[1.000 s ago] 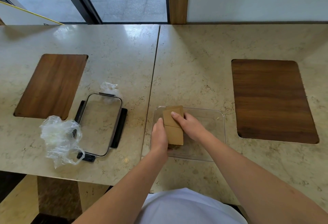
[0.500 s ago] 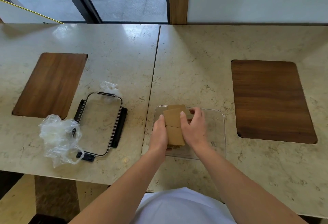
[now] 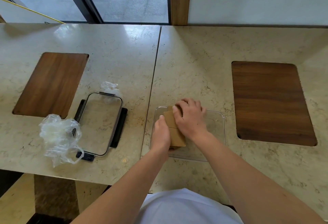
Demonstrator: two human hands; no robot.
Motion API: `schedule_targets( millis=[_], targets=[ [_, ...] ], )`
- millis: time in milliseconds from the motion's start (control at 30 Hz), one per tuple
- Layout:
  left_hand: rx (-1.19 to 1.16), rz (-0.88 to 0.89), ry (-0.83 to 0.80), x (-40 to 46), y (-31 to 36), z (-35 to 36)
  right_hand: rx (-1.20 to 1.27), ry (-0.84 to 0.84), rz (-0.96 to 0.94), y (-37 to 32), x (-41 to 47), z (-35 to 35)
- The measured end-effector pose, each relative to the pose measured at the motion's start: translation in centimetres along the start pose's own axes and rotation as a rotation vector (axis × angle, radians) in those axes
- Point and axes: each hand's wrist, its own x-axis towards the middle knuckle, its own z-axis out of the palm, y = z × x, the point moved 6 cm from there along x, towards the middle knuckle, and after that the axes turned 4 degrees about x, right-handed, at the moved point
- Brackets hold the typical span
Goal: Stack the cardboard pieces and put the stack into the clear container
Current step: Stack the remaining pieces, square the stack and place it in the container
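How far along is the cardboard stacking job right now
Done: the cardboard stack is gathered over the clear container. In hand: left hand grips its side, right hand presses on top. Left: settling it inside and letting go.

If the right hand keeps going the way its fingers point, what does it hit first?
The right hand points away and left over the cardboard stack; next would likely be the clear container far wall, though depth is unclear.
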Motion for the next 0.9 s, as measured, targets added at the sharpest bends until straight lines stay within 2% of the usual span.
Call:
schedule_targets(
  millis=[200,467,567,667,700,767,833,900],
  targets=[
    [-0.016,-0.037,0.032,-0.2,0.4,0.1,0.078,0.092,0.066,-0.6,-0.6,0.6],
    [0.020,-0.041,0.059,1.4,-0.3,0.1,0.165,0.127,0.087,-1.2,-0.9,1.4],
    [0.041,-0.050,0.040,1.3,-0.2,-0.1,0.308,0.222,0.140,-0.7,-1.6,-0.1],
    [0.068,-0.046,0.033,1.4,-0.4,-0.2,0.587,0.336,0.358,1.0,-4.2,-1.6],
    [0.082,-0.042,0.032,1.4,-0.2,-0.3,0.700,0.304,0.462,1.3,-5.2,-1.4],
    [0.112,-0.021,0.024,1.1,0.4,-0.4,0.865,0.128,0.637,1.2,-6.5,-0.1],
    [0.139,-0.002,-0.004,0.6,0.9,-0.4,0.916,-0.038,0.710,0.7,-6.8,1.5],
    [0.153,0.015,-0.037,0.5,1.1,-0.3,0.912,-0.107,0.727,0.3,-6.6,2.5]
  ],
)
